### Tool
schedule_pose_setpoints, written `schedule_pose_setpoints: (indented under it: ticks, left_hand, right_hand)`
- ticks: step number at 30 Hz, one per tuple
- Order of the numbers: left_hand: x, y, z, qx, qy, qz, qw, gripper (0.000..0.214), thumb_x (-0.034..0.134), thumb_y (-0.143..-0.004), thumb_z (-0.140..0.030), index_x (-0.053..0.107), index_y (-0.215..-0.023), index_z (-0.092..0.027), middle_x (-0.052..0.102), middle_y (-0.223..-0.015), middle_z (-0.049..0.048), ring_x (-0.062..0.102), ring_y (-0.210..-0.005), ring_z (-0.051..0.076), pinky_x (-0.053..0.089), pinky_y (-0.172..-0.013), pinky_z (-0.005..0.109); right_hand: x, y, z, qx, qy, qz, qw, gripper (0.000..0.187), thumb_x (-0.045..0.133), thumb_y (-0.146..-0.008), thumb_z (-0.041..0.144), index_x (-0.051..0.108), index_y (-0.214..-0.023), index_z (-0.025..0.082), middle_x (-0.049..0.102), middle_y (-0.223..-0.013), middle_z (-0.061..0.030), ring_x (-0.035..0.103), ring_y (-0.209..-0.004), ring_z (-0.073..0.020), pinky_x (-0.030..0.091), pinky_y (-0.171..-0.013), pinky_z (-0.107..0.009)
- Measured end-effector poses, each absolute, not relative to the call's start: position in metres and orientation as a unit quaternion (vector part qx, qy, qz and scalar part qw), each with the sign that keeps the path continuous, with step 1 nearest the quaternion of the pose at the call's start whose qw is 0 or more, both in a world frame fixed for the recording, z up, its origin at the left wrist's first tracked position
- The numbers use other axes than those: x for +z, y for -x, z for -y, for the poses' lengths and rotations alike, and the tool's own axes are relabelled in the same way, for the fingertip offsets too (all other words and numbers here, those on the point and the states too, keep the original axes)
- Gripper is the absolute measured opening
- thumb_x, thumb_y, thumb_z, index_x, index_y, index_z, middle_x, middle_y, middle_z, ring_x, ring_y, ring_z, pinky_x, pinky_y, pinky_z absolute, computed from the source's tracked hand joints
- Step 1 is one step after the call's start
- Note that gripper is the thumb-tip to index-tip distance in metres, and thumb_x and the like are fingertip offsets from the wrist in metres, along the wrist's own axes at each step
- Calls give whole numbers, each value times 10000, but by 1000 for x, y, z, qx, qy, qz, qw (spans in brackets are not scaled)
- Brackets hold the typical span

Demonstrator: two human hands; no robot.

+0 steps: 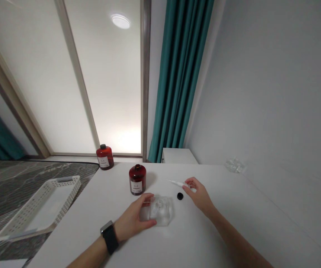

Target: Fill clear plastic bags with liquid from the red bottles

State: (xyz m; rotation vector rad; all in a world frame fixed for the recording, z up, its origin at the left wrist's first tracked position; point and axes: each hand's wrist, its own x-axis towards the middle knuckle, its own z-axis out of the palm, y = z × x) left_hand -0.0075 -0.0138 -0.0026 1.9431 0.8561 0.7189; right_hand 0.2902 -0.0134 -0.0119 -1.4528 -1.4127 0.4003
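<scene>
White and slim, the tube (179, 183) lay in the right hand (201, 195), pinched between thumb and fingers at its right end. Its long axis ran left to right, almost level with the table (193, 242), the fine tip pointing left, away from that hand. The vessel (161, 211) sat to the near left of the tip, well apart from it, with the left hand (132, 219) grasping its left side, fingers on the far edge and thumb on the near one. The right hand was thus the nearer to the tube.

The vessel was clear, thick-walled and angular, with a rounder form inside; whether glass or plastic, I could not tell. Just near of the tube lay the cap (180, 196), a small black disc. Far left of the vessel stood the near bottle (137, 180), glossy red-brown, round-shouldered, pale-labelled, its neck apparently bare. The far bottle (105, 157), farther left, matched it but wore a dark top. Crinkled, transparent wrapping (234, 165) lay at far right.
</scene>
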Motion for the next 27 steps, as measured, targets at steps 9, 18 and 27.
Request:
schedule_pose_setpoints:
  ticks: [9, 18, 27]
  left_hand:
    - [-4, 8, 12, 283, -780, -353, 433, 650, 763, -696, -226, 463, -1272, -221, 579, -1331, 143, 571, -1207, 323, 414, -1079, 511]
    - [-4, 8, 12, 274, -786, -350, 430, 660, 760, -709, -236, 443, -1287, -209, 575, -1329, 150, 565, -1209, 319, 414, -1079, 509]
    - [-6, 8, 12, 285, -784, -349, 428, 667, 769, -694, -232, 464, -1287, -226, 583, -1334, 137, 573, -1205, 329, 429, -1067, 509]
  right_hand:
    - [-24, -290, -25, 139, 635, 605, 460, 114, 663, -687, 303, 633, -773, 234, 654, -776, 4, 602, -704, -197, 473, -672, -323]
    - [-38, -293, -32, 95, 626, 640, 435, 112, 649, -694, 216, 627, -804, 232, 622, -815, -10, 580, -807, -223, 474, -765, -360]
    - [-40, -293, -33, 73, 619, 661, 417, 150, 648, -675, 160, 610, -801, 231, 626, -805, -2, 574, -816, -223, 468, -756, -348]
